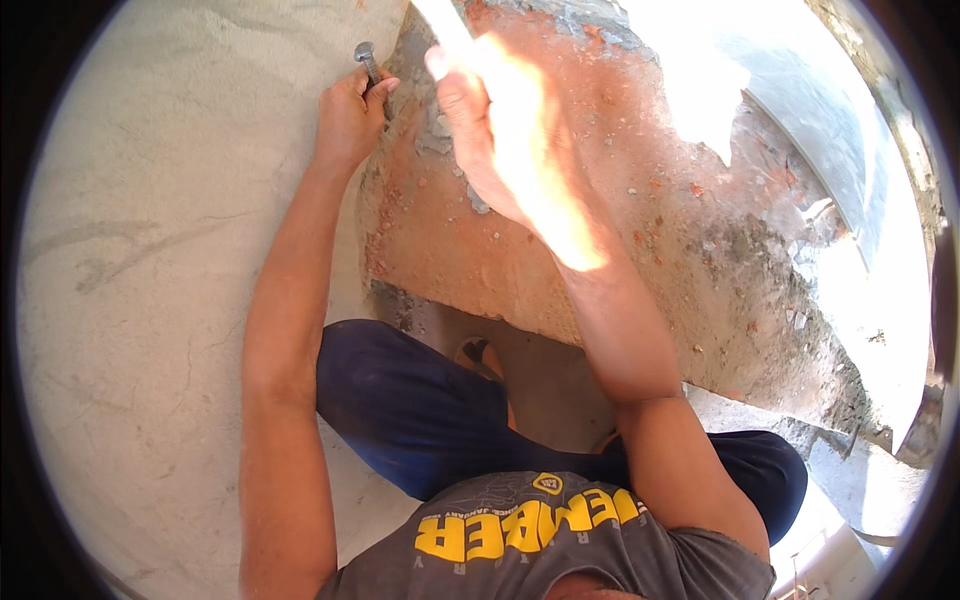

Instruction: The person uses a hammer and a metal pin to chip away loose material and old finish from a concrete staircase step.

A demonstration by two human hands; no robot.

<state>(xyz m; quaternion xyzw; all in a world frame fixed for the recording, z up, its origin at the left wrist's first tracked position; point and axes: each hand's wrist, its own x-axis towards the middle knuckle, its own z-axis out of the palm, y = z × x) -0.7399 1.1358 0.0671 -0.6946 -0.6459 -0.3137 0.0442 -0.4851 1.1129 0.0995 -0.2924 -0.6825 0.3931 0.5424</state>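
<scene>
My left hand is closed round a metal chisel, whose blunt, rounded head sticks up above the fingers. The chisel's lower part points down to where the pale wall meets the rough reddish masonry surface; its tip is hard to make out. To the right of it, my right hand is raised over the masonry and gripped round a pale handle. Strong sunlight bleaches that hand and handle, and the handle's far end runs out of the picture.
A pale plastered wall fills the left side. Crumbs of mortar and brick lie scattered over the masonry. At the right, a greyish sheet lies in glaring light. My bent knees are below the masonry's near edge, with a sandalled foot between.
</scene>
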